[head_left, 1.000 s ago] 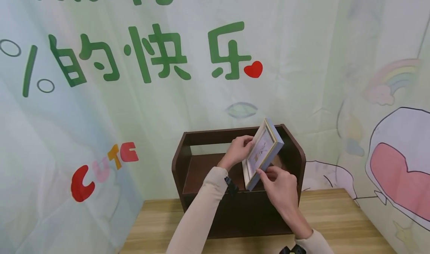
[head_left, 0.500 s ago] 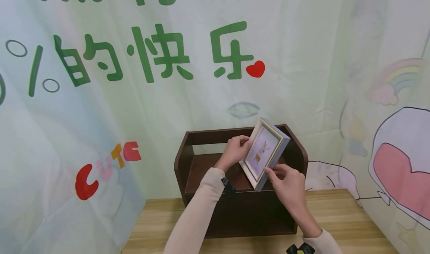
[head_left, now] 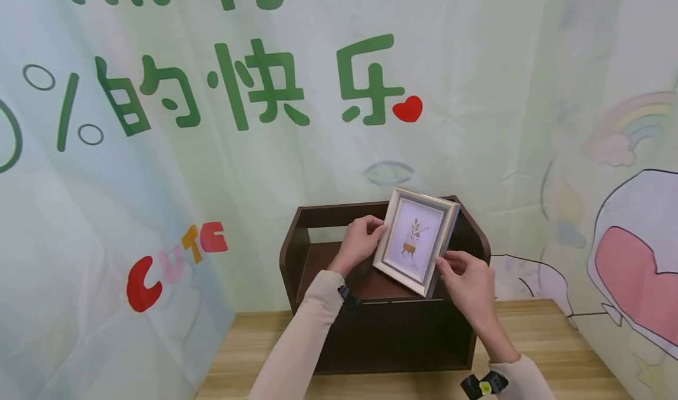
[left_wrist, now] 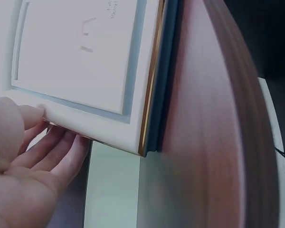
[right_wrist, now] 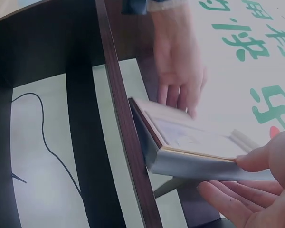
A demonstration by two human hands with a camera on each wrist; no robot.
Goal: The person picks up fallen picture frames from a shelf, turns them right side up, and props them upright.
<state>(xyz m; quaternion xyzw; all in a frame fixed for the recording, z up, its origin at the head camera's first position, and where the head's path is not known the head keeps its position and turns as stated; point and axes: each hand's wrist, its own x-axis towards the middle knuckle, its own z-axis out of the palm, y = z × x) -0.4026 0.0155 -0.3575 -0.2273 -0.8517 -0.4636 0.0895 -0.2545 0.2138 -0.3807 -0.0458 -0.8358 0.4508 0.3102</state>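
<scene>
A pale picture frame (head_left: pixel 413 241) with a gold line and a plant print is held tilted over the top shelf of a dark brown wooden rack (head_left: pixel 394 335). My left hand (head_left: pixel 361 244) pinches its left edge, thumb in front and fingers behind, as the left wrist view shows. On the opposite edge, my right hand (head_left: pixel 468 282) grips with the thumb on the front rim and the fingers underneath. The frame's grey-blue side (right_wrist: pixel 204 166) shows in the right wrist view. I cannot tell whether its lower corner touches the shelf.
The rack stands on a wood-grain table (head_left: pixel 545 341) and has raised side panels (head_left: pixel 293 253). A printed curtain (head_left: pixel 477 94) hangs right behind it and along both sides. In the right wrist view, a thin black cable (right_wrist: pixel 42 133) shows beyond the rack's openings.
The picture frame has turned from nearly edge-on to face me, its right side swinging rightward. My right hand moved right with it; my left hand kept its hold. The head view shifted slightly left.
</scene>
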